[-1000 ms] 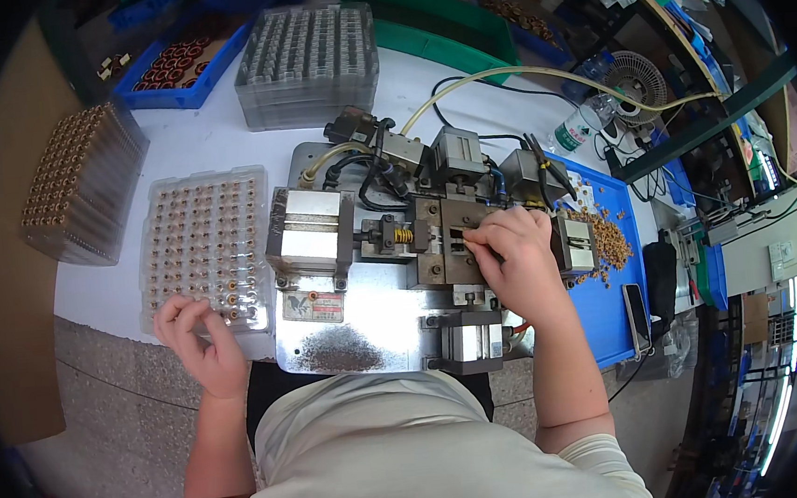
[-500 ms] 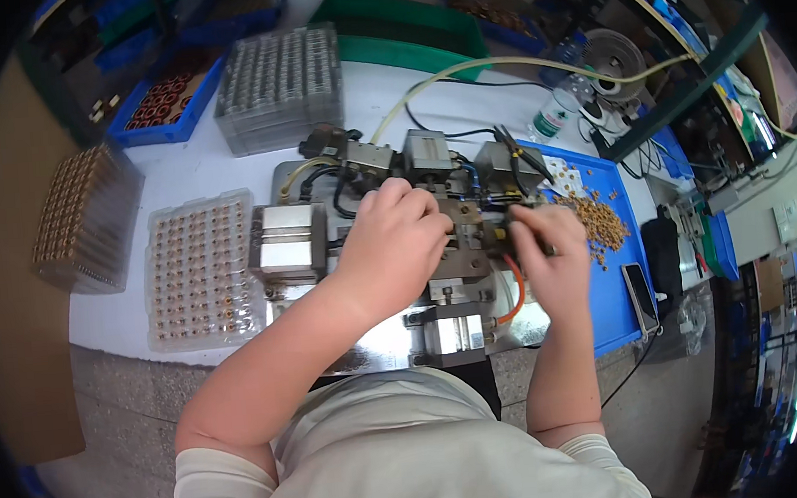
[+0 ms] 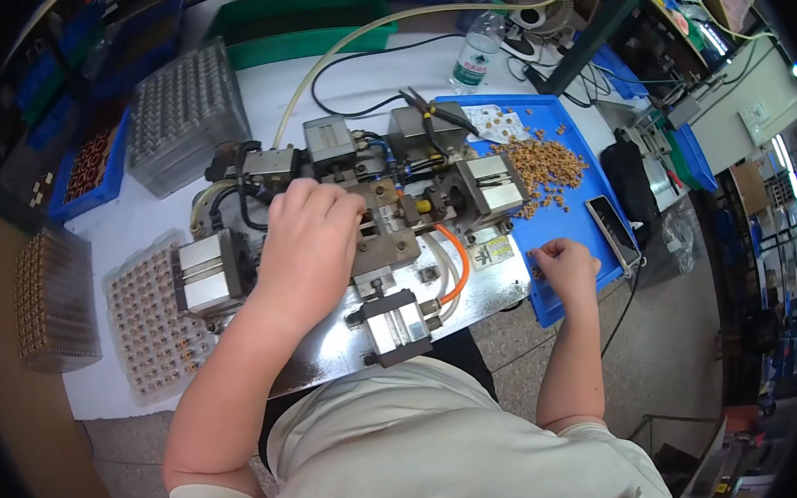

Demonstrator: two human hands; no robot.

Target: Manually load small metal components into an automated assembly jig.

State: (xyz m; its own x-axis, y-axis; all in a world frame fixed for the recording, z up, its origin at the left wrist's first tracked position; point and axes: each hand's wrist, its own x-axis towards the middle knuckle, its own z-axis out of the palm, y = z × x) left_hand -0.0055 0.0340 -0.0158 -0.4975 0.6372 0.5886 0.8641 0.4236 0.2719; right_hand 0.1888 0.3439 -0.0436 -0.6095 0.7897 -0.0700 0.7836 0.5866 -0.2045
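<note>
My left hand (image 3: 312, 242) rests on the metal fixture machine (image 3: 385, 250), its fingers curled down at the central block. Its fingertips are partly hidden, so what they grip cannot be made out. Over the near part of the blue tray (image 3: 553, 124), my right hand (image 3: 570, 269) is closed in a pinch. A few small brass-coloured parts lie by its fingertips; whether one is between them is too small to tell. Farther back in the tray is a loose heap of small brass-coloured parts (image 3: 542, 170).
Left of the machine lies a clear tray of small parts (image 3: 151, 315). Stacked clear trays (image 3: 184, 116) stand behind it, beside a blue bin (image 3: 93, 170). A green bin (image 3: 296, 23), a plastic bottle (image 3: 477, 51) and pliers (image 3: 434, 110) are farther back. A phone (image 3: 612, 230) lies at the tray's right edge.
My right hand has left the machine's right side and moved over the blue tray. My left hand stays at the central block. The whole view has swung, shifting the machine leftward.
</note>
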